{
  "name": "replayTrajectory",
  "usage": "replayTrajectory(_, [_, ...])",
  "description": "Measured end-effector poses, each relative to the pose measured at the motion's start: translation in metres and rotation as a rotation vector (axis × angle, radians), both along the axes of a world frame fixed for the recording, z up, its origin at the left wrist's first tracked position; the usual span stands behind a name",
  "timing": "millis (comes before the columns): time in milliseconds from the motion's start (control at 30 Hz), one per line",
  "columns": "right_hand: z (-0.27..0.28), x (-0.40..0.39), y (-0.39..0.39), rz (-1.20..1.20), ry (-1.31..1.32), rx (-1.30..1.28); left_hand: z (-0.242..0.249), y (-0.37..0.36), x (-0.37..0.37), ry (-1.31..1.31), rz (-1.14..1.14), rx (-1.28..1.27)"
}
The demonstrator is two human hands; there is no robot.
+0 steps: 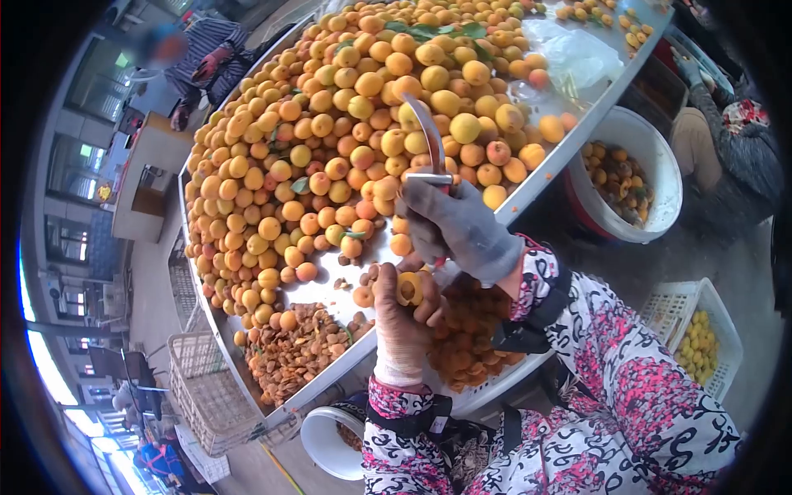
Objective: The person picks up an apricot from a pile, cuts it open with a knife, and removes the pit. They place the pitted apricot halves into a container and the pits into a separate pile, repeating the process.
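My left hand (394, 318), in a pale, stained glove, is closed around a cut apricot (410, 288) whose opened face and dark pit show. Just above it, my grey-gloved right hand (466, 231) grips a curved knife (431, 136), its blade pointing up and away over the fruit. Both hands are close together at the near edge of a metal table (330, 276). A large heap of whole apricots (330, 148) covers most of that table. Below my hands, a white basket (495, 384) holds orange apricot pieces, partly hidden by my arms.
Brown pits (301, 351) are piled at the table's near left corner. White buckets (639, 136) (326, 441) stand on both sides. A crate with yellow fruit (701, 346) sits at right, and stacked crates (206, 396) at left. Other people (214, 54) are across the table and at right.
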State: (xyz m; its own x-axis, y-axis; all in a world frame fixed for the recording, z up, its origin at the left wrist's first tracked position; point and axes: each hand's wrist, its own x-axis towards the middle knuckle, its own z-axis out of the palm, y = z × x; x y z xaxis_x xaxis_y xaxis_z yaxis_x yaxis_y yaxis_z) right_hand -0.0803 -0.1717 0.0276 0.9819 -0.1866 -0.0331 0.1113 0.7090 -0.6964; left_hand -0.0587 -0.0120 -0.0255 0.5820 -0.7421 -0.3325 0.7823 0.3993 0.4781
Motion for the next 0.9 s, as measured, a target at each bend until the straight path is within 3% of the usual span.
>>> replayTrajectory(133, [0.001,-0.001,0.006,-0.033,-0.051,0.093,0.008,-0.019,-0.015,0.238,0.111,0.233])
replayTrajectory(200, [0.002,-0.002,0.011,-0.085,-0.099,0.049,-0.002,-0.016,-0.015,0.157,0.02,0.133])
replayTrajectory(267, [-0.001,-0.002,0.013,-0.113,-0.117,-0.045,-0.003,-0.018,-0.016,0.234,-0.005,0.106])
replayTrajectory(333, [0.003,-0.005,0.015,-0.179,-0.048,-0.327,-0.001,-0.02,-0.017,0.258,0.042,0.213])
replayTrajectory(400, [0.004,-0.007,0.017,-0.151,-0.096,-0.283,-0.002,-0.018,-0.018,0.287,-0.003,0.133])
replayTrajectory(433, [-0.003,-0.005,0.021,-0.193,-0.166,-0.379,-0.001,-0.018,-0.019,0.286,-0.004,0.133])
replayTrajectory(533, [-0.003,-0.006,0.023,-0.254,-0.288,-0.49,0.011,-0.021,-0.024,0.24,0.001,0.246])
replayTrajectory(600, [0.001,-0.011,0.019,-0.134,-0.26,-0.7,0.016,-0.025,-0.03,0.067,0.076,0.542])
replayTrajectory(733, [-0.005,-0.006,0.029,-0.176,-0.293,-0.524,0.011,-0.017,-0.032,0.0,0.098,0.622])
replayTrajectory(767, [-0.011,-0.003,0.025,-0.323,-0.35,-0.665,0.006,-0.005,-0.03,-0.069,-0.01,0.43])
replayTrajectory(800, [0.007,-0.008,0.017,-0.086,-0.133,-0.242,-0.003,0.006,-0.026,-0.134,-0.115,0.235])
replayTrajectory(833, [0.003,-0.008,0.015,-0.041,-0.081,-0.134,-0.015,0.005,-0.012,0.148,-0.309,-0.162])
replayTrajectory(900, [-0.005,-0.006,0.015,0.003,-0.028,-0.025,-0.013,0.004,-0.021,0.163,-0.246,-0.042])
